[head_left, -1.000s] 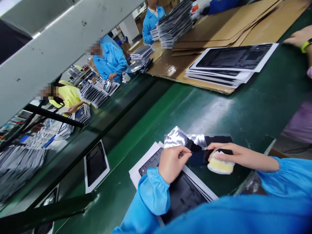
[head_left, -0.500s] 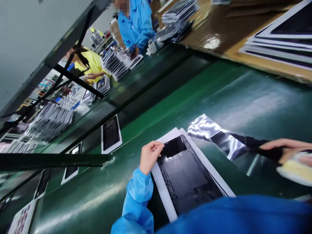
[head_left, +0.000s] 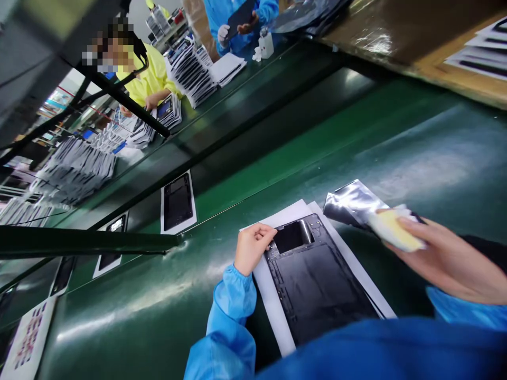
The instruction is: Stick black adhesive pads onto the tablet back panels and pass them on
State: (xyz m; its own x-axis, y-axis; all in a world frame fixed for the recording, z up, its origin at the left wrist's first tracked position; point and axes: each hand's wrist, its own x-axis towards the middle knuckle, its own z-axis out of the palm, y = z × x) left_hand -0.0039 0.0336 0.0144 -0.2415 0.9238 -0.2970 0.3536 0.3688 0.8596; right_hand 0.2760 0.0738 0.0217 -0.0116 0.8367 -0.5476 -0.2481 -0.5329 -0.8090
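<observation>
A black tablet back panel (head_left: 317, 285) lies on white sheets (head_left: 273, 322) on the green bench, with a dark glossy rectangle (head_left: 293, 236) near its top. My left hand (head_left: 253, 245) is closed in a pinch at the panel's upper left corner; its fingertips hide what lies between them. My right hand (head_left: 443, 258) grips a white and yellow wiping pad (head_left: 396, 227), to the right of the panel. A shiny silver film (head_left: 352, 200) lies just beyond the pad, which partly covers it.
More panels on white sheets (head_left: 178, 203) lie along the green belt to the left. A dark metal bar (head_left: 87, 241) juts in from the left. Stacks of sheets (head_left: 192, 74) and two co-workers (head_left: 152, 79) are across the line. A cardboard surface (head_left: 396, 42) borders the upper right.
My right hand has moved left with the pad, over the near end of the silver film. My left hand stays at the panel's corner. The whole view has shifted somewhat.
</observation>
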